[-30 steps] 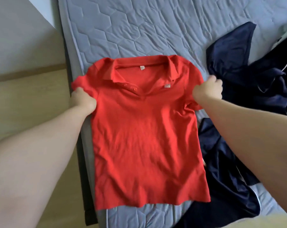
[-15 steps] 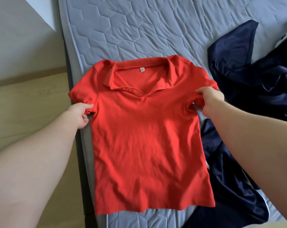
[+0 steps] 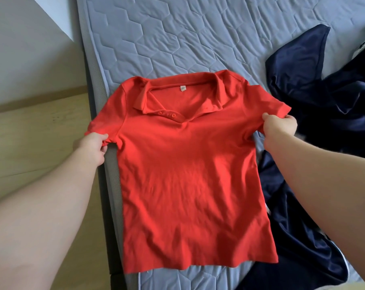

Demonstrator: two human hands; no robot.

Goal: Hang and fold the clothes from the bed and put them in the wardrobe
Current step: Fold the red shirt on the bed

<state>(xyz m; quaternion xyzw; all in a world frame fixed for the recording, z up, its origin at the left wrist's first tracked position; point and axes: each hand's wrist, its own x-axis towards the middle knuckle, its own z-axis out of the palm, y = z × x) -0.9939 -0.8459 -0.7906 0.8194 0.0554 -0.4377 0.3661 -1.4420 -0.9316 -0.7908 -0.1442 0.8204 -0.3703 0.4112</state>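
The red polo shirt (image 3: 190, 174) is lying front up on the quilted mattress (image 3: 198, 38), near its left edge, collar away from the camera and hem toward it; the left hand (image 3: 91, 146) is pinching the hem of the left sleeve, fingers curled on the cloth; the right hand (image 3: 280, 128) is gripping the right sleeve edge, fingers closed on it; dark navy clothes (image 3: 324, 122) are lying crumpled just right of the shirt, partly under its side; the wooden floor (image 3: 37, 147) is showing left of the bed.
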